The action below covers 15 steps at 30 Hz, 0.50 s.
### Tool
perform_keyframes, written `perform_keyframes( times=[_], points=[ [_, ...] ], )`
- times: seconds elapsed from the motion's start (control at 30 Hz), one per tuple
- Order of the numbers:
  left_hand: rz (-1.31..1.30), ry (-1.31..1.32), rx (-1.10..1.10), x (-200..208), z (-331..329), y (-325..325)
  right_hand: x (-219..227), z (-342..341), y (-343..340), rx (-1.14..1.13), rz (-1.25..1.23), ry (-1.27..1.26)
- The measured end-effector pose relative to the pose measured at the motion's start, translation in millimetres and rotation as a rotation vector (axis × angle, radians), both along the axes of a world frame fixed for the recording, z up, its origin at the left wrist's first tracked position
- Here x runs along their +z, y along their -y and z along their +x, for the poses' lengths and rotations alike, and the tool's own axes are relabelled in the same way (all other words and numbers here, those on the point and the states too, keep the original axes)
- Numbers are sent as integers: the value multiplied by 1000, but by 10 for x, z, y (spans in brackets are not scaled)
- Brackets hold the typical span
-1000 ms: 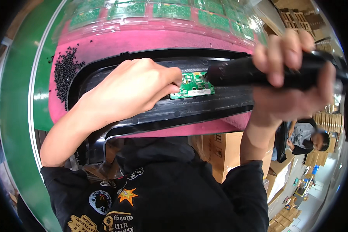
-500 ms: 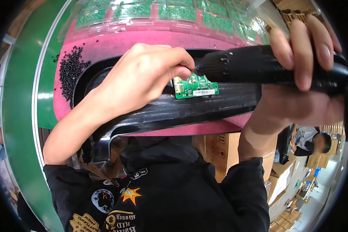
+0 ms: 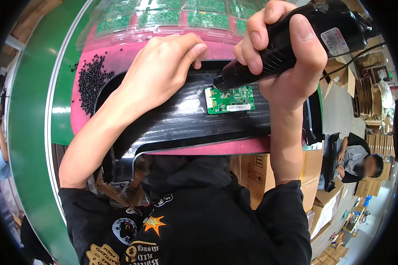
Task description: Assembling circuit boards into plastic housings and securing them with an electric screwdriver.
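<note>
My right hand (image 3: 292,66) is wrapped around a black electric screwdriver (image 3: 276,48). The tool tilts down to the left, its tip at the upper left corner of a green circuit board (image 3: 231,100). That board lies inside a long black plastic housing (image 3: 177,126), with white connectors along its left edge and a white label strip. Above the housing's far rim is my left hand (image 3: 163,73), its fingers curled and thumb pressed to the index finger. Whatever the left fingers may hold is hidden.
A pile of small black screws (image 3: 92,84) lies on the pink mat (image 3: 132,57), left of the housing. Clear plastic trays (image 3: 163,20) of green boards stand beyond. The screwdriver's cable (image 3: 353,62) trails right. Cardboard boxes (image 3: 256,176) stand below; another person (image 3: 356,157) sits at right.
My right hand has swung the screwdriver from nearly level to tilted, bringing its tip onto the board's corner. My left hand has drawn away from the tip, up and to the left.
</note>
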<state>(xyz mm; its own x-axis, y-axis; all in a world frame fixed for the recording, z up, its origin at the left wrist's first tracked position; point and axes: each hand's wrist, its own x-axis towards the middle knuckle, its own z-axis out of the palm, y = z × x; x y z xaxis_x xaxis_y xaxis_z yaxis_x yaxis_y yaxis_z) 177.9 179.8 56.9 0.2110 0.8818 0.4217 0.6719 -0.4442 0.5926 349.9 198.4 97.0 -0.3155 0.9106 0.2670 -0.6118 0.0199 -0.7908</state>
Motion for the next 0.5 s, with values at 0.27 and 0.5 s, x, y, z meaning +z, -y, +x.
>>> perform_keyframes(
  times=[0.27,0.5],
  points=[
    [-79,28,-17,-45,-18,-39,-72,131,-232,127,372,177],
    [98,-76,-217,-99,-54,-31,50,198,-185,133,396,30]
  ],
)
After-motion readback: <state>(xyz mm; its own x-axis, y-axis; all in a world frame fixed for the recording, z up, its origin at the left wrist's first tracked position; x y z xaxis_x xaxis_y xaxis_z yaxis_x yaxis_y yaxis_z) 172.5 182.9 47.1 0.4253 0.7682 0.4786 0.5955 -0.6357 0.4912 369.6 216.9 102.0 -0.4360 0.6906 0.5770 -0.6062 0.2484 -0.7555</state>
